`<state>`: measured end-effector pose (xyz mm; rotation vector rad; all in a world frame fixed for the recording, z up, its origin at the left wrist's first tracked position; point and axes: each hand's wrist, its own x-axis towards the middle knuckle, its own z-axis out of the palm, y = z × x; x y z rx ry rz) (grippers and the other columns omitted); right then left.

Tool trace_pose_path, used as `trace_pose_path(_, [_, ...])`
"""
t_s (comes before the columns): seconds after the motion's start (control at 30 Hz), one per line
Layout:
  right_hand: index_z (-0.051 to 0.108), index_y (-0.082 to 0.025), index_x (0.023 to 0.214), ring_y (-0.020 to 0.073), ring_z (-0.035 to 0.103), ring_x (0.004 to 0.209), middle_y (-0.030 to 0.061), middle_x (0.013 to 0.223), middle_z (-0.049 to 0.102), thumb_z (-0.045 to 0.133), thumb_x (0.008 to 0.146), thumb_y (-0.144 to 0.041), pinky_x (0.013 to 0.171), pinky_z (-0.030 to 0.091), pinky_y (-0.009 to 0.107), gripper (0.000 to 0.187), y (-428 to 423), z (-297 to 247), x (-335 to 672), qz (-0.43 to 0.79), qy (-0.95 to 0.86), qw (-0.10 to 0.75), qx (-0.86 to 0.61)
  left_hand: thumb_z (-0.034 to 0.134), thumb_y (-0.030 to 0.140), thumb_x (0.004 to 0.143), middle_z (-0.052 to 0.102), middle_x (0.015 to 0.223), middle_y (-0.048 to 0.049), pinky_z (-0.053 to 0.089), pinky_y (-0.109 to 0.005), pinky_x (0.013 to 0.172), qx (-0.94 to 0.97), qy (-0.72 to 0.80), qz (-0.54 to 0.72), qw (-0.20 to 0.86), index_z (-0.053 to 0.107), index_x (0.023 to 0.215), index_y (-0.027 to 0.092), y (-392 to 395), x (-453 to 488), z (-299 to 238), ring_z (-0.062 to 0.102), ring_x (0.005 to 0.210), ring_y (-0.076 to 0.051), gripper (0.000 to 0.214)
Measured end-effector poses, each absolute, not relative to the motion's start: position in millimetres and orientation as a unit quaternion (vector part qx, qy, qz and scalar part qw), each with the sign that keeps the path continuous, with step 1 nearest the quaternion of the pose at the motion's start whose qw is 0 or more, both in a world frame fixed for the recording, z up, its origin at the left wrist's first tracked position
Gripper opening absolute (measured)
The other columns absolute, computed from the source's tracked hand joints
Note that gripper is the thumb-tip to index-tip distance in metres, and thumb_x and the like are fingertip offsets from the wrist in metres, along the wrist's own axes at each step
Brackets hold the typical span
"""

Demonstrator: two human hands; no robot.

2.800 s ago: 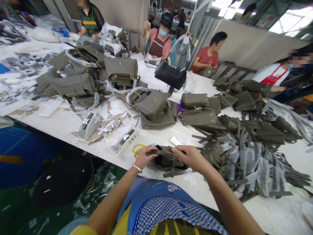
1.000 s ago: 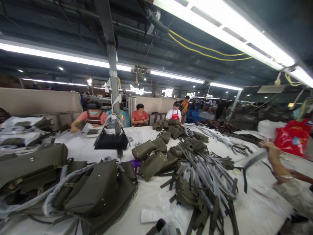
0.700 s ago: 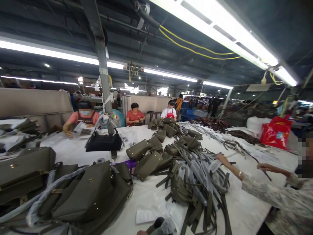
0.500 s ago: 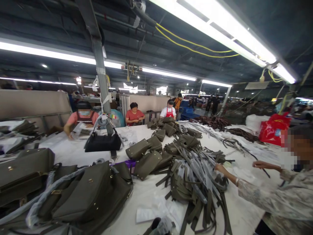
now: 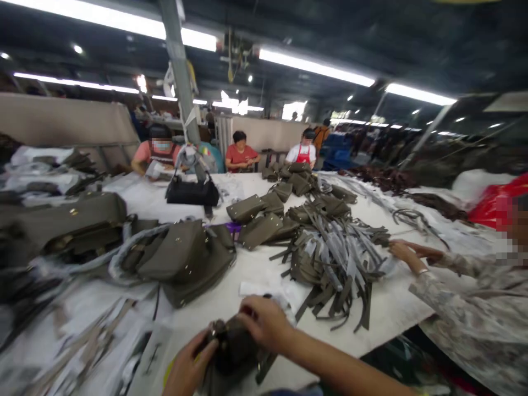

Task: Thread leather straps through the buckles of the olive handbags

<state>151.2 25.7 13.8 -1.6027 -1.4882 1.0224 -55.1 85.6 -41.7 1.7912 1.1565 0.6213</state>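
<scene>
At the near table edge both my hands hold a small olive-grey bag piece [image 5: 233,352]. My left hand [image 5: 187,366] grips its left side with fingers curled. From above, my right hand [image 5: 266,323] closes over its top right. A dark strap hangs from the piece toward me. The picture is blurred by head motion.
A heap of olive straps [image 5: 336,261] lies right of centre, and a co-worker's hands [image 5: 406,254] reach into it. Finished olive bags [image 5: 181,261] lie left, flat pouches [image 5: 258,217] further back, a black handbag [image 5: 192,192] beyond. Three seated people work at the far end.
My view has tipped back down from the ceiling and hall, so my hands and the bag piece show again. The co-worker at right has drawn both hands to the strap heap's edge.
</scene>
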Motion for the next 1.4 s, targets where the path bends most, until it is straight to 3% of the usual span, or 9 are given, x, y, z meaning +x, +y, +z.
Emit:
trace_pose_path(0.1, [0.066,-0.021,0.078,0.0224,0.065,0.067,0.0056,0.07,0.068,0.041,0.083,-0.064,0.071,0.052,0.039,0.05,9,-15,151,0.574,-0.424,0.349,-0.607,0.06,0.04,0.077,0.072,0.104,-0.0003,0.048,-0.041,0.094,0.693,0.441,0.241,0.517,0.07,0.102,0.027,76,-58,-35,0.063,0.1,-0.027,0.03])
trace_pose_path(0.17, [0.065,-0.018,0.092,0.0197,0.068,0.072,0.0089,0.081,0.071,0.033,0.085,-0.066,0.07,0.054,0.035,0.058,6,-30,148,0.675,-0.353,0.336,-0.554,0.061,0.035,0.077,0.072,0.103,-0.0061,0.047,-0.039,0.093,0.68,0.426,0.253,0.54,0.07,0.101,0.019,74,-53,-32,0.063,0.097,-0.025,0.03])
trace_pose_path(0.27, [0.06,-0.019,0.099,0.0164,0.066,0.097,0.0106,0.108,0.068,0.045,0.085,-0.061,0.084,0.052,0.03,0.047,13,-36,143,0.748,-0.178,0.442,-0.461,0.065,0.033,0.076,0.072,0.099,-0.0081,0.048,-0.035,0.089,0.651,0.423,0.275,0.567,0.069,0.1,0.015,72,-50,-29,0.063,0.093,-0.023,0.031])
trace_pose_path(0.43, [0.065,-0.016,0.088,0.0108,0.067,0.081,0.0069,0.101,0.07,0.068,0.078,-0.037,0.077,0.055,0.019,0.023,39,-16,149,0.678,-0.124,0.586,-0.426,0.067,0.038,0.075,0.071,0.102,-0.0092,0.047,-0.037,0.091,0.634,0.382,0.275,0.614,0.066,0.109,0.015,65,-56,-21,0.062,0.096,-0.024,0.041])
trace_pose_path(0.57, [0.068,-0.015,0.077,0.0124,0.066,0.067,0.0051,0.078,0.072,0.072,0.074,-0.037,0.062,0.056,0.019,0.023,48,-2,162,0.594,-0.213,0.577,-0.518,0.069,0.044,0.074,0.063,0.122,-0.0104,0.041,-0.04,0.1,0.634,0.3,0.257,0.665,0.058,0.124,0.018,60,-58,-14,0.056,0.113,-0.027,0.057])
trace_pose_path(0.7, [0.069,-0.016,0.072,0.0167,0.066,0.068,0.0046,0.075,0.072,0.074,0.071,-0.039,0.061,0.058,0.024,0.023,48,5,170,0.557,-0.259,0.566,-0.549,0.053,0.049,0.085,0.067,0.116,-0.0101,0.044,-0.041,0.097,0.61,0.304,0.232,0.694,0.055,0.127,0.018,54,-51,-6,0.06,0.106,-0.025,0.053])
trace_pose_path(0.83, [0.07,-0.016,0.074,0.0174,0.067,0.069,0.0049,0.075,0.072,0.073,0.071,-0.04,0.06,0.057,0.024,0.024,46,12,174,0.549,-0.262,0.566,-0.555,0.057,0.044,0.083,0.066,0.116,-0.0082,0.043,-0.04,0.098,0.618,0.285,0.221,0.699,0.058,0.124,0.019,51,-41,-2,0.059,0.109,-0.026,0.048])
trace_pose_path(1.07, [0.069,-0.016,0.088,0.0174,0.068,0.077,0.0052,0.083,0.073,0.071,0.074,-0.041,0.069,0.057,0.026,0.028,32,15,172,0.589,-0.243,0.584,-0.503,0.057,0.045,0.083,0.069,0.089,-0.0063,0.048,-0.031,0.079,0.604,0.366,0.25,0.662,0.065,0.103,0.013,43,-28,-13,0.062,0.084,-0.02,0.038])
trace_pose_path(1.4, [0.069,-0.015,0.079,0.0155,0.068,0.073,0.006,0.084,0.073,0.077,0.068,-0.033,0.056,0.057,0.02,0.022,33,3,176,0.578,-0.139,0.635,-0.493,0.056,0.048,0.082,0.058,0.059,0.0016,0.041,-0.023,0.059,0.585,0.459,0.309,0.593,0.058,0.067,0.016,30,-7,-10,0.051,0.057,-0.012,0.035])
